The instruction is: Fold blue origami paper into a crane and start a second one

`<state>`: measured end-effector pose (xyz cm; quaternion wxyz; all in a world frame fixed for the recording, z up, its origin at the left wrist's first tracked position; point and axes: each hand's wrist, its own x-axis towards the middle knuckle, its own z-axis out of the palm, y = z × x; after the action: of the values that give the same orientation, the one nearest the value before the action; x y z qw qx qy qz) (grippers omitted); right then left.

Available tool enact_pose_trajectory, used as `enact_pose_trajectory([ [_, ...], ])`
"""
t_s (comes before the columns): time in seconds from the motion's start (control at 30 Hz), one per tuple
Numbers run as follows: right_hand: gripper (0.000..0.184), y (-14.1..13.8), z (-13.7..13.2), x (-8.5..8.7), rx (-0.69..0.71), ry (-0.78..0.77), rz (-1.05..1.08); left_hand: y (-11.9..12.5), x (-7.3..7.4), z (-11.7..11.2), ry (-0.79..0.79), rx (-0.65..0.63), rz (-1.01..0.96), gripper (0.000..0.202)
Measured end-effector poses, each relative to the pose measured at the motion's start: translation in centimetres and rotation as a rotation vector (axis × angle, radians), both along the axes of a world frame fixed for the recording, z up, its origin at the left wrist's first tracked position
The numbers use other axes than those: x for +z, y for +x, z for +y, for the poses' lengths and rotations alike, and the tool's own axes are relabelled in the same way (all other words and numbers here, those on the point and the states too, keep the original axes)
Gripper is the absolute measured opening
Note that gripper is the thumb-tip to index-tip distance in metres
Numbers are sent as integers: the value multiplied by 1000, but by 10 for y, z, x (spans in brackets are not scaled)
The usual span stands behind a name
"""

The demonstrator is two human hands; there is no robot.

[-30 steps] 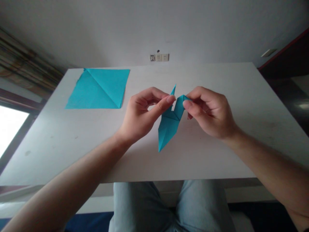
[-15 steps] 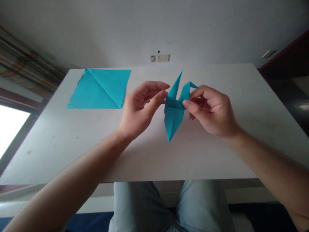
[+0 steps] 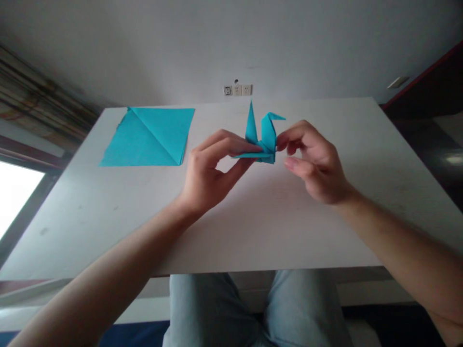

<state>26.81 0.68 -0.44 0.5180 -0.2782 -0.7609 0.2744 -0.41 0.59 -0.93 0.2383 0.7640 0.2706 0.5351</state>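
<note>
A blue paper crane [image 3: 268,134] is held above the white table, its pointed tail upright on the left and its bent head facing right. My left hand [image 3: 213,166] pinches it from the left, thumb below and fingers above, near a wing that lies nearly level. Just right of the crane is my right hand [image 3: 314,161], thumb and fingers apart. Its index fingertip is at the crane's right edge; whether it touches I cannot tell.
On the left of the white table [image 3: 231,241] lies a blue paper sheet [image 3: 155,137] with a diagonal crease. Wall sockets [image 3: 237,90] sit behind the table's back edge. A patterned curtain [image 3: 43,101] hangs at the left.
The crane has turned more upright, and the wing that pointed down now lies level. My left hand has taken hold of it, while my right thumb has come away.
</note>
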Motion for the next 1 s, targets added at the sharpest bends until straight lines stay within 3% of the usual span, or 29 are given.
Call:
enact_pose_trajectory([
  [0.1, 37, 6, 4, -2, -64, 95, -99, 1, -1, 3, -178, 4, -126, 32],
  [0.27, 20, 10, 13, -5, -157, 202, -180, 6, -1, 10, -309, -125, -207, 46],
  [0.37, 8, 10, 16, -5, -152, 222, -185, 4, 0, 13, -298, -146, -207, 43],
  [0.73, 15, 13, 27, -8, -127, 228, -119, -11, -8, 27, -197, -125, -168, 26],
  [0.9, 8, 18, 31, -9, -120, 269, -184, -16, -6, 28, -172, -70, -89, 33],
  [1.0, 20, 19, 27, -11, -195, 330, -275, -17, -1, 26, -37, -56, 24, 23],
])
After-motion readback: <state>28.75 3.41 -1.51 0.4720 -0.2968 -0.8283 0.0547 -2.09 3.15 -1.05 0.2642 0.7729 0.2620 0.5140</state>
